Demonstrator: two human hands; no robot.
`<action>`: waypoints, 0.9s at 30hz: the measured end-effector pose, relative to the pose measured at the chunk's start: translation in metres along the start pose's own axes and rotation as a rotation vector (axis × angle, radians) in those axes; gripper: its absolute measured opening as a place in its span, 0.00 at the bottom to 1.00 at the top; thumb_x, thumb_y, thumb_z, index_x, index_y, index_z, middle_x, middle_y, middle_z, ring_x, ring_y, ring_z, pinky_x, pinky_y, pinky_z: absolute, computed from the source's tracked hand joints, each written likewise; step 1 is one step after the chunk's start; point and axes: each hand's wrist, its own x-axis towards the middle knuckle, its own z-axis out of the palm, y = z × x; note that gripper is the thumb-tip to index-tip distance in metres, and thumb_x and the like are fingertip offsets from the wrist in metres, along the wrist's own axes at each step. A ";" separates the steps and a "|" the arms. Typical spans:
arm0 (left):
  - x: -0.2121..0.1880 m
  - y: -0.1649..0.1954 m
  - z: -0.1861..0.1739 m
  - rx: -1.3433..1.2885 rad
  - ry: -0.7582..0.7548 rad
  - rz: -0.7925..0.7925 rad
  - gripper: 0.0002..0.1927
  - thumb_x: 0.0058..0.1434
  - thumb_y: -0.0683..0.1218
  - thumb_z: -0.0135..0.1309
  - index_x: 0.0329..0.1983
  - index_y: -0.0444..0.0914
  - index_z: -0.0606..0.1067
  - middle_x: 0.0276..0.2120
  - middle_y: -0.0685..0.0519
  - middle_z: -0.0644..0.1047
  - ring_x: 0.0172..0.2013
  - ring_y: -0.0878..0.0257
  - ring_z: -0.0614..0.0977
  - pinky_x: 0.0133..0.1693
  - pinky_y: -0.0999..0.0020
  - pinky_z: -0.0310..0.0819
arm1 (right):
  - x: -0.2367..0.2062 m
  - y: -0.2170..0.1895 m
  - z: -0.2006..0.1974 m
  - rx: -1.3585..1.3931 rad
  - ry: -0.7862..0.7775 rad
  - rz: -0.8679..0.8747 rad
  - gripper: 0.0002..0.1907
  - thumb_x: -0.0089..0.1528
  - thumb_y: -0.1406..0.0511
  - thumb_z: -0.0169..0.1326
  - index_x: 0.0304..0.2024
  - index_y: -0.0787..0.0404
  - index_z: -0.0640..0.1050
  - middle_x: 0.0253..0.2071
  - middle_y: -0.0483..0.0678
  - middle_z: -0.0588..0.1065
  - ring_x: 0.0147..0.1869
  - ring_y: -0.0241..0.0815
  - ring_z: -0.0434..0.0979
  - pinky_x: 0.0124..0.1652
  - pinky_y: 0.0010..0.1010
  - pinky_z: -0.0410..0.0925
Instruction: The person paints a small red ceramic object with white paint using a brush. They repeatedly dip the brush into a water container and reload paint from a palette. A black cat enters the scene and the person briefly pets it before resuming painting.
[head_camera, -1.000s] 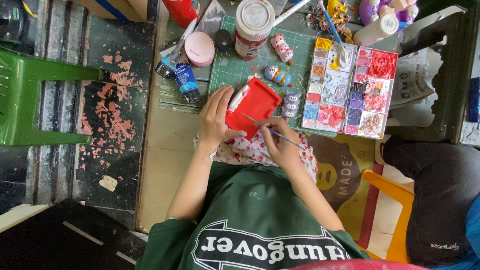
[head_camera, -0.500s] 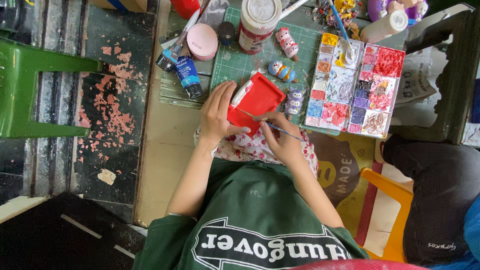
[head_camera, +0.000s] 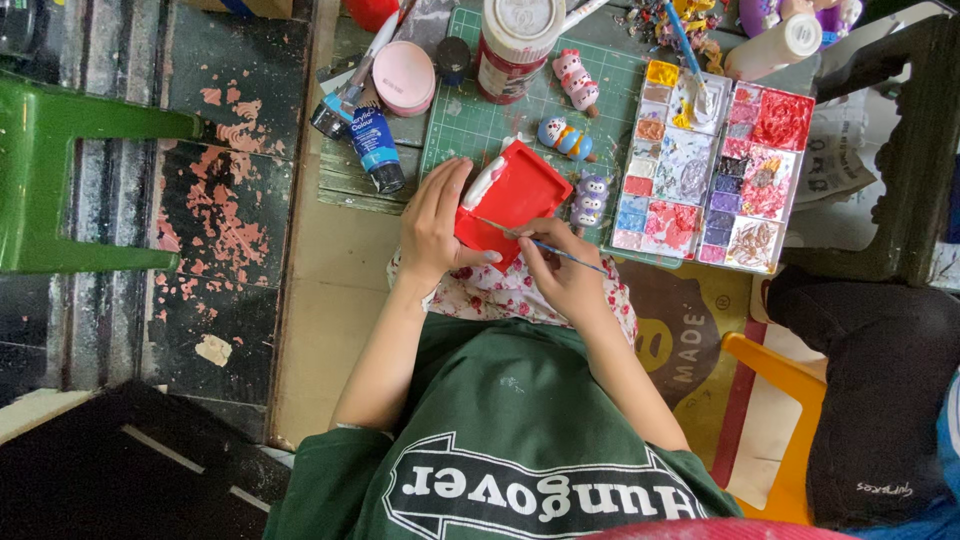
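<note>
Left hand (head_camera: 435, 222) grips the red tray-shaped piece (head_camera: 520, 195) at its nine o'clock edge; right hand (head_camera: 560, 268) pinches a thin paintbrush (head_camera: 545, 243) at its five o'clock corner

The left hand (head_camera: 435, 222) holds a red tray (head_camera: 512, 196) by its edge. The right hand (head_camera: 560, 268) pinches a thin brush (head_camera: 540, 243) touching the tray. A paint palette (head_camera: 712, 165) lies at three o'clock from it.

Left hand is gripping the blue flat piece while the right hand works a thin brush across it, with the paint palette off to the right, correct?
Not quite: the flat piece is red, not blue, as the head view shows. The left hand grips it, the right hand works a thin brush across it, and the paint palette lies to the right.
</note>
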 end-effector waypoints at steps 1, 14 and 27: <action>0.000 0.000 0.000 0.001 0.002 0.003 0.59 0.51 0.82 0.50 0.66 0.29 0.69 0.60 0.40 0.75 0.63 0.43 0.77 0.64 0.50 0.74 | 0.000 0.000 0.000 -0.014 -0.003 -0.004 0.06 0.68 0.70 0.56 0.47 0.65 0.76 0.43 0.49 0.83 0.47 0.36 0.85 0.42 0.25 0.76; -0.001 -0.001 0.000 -0.005 0.023 0.020 0.58 0.52 0.82 0.49 0.65 0.29 0.69 0.60 0.40 0.75 0.62 0.42 0.78 0.63 0.50 0.75 | 0.001 -0.002 0.000 -0.026 -0.006 0.069 0.05 0.67 0.70 0.55 0.46 0.64 0.76 0.42 0.48 0.84 0.39 0.33 0.83 0.34 0.23 0.72; -0.004 0.002 0.004 -0.003 0.026 0.017 0.58 0.53 0.82 0.49 0.65 0.29 0.69 0.60 0.40 0.75 0.62 0.43 0.78 0.63 0.50 0.75 | -0.001 -0.002 -0.002 -0.046 0.066 0.005 0.03 0.69 0.71 0.54 0.44 0.65 0.74 0.42 0.48 0.84 0.38 0.30 0.81 0.34 0.20 0.71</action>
